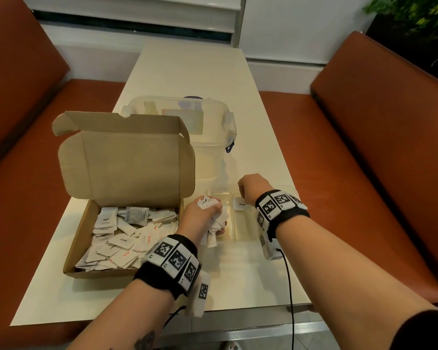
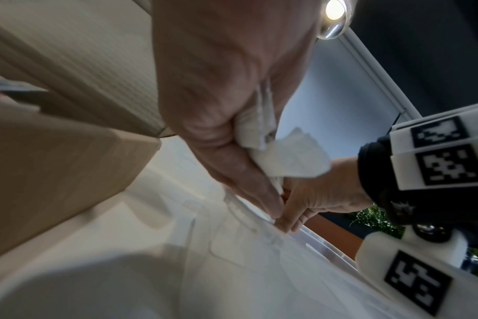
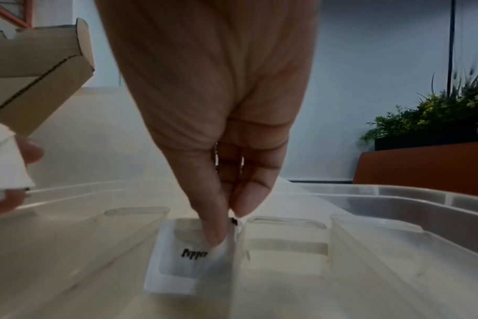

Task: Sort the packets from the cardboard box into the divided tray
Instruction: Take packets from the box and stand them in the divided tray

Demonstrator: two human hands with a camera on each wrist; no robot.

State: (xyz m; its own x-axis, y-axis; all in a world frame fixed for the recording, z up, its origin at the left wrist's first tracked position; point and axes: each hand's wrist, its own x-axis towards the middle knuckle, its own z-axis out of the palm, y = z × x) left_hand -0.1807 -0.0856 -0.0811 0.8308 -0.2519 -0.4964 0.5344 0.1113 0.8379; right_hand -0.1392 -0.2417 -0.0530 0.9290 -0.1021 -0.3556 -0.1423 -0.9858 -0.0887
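While the right hand [image 3: 227,151] pinches a Pepper packet [image 3: 188,256] against the tray [image 1: 229,238] divider, the left hand [image 1: 202,218], clutching a bunch [image 1: 214,215], sits nearer the box [image 1: 76,248].

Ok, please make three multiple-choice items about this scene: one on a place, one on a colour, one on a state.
1. Where does the white "Pepper" packet sit?
A. in a compartment of the clear plastic divided tray
B. on the bench
C. in the lidded tub

2. What colour are the padded benches?
A. green
B. grey
C. reddish-brown

3. What is the state of the brown cardboard box?
A. taped shut
B. lid open, packets inside
C. flattened

Answers:
1 A: the right hand has its fingers on the packet inside a tray compartment.
2 C: both seats beside the table show that colour.
3 B: the lid stands up, and the left hand holds a bunch of white packets.
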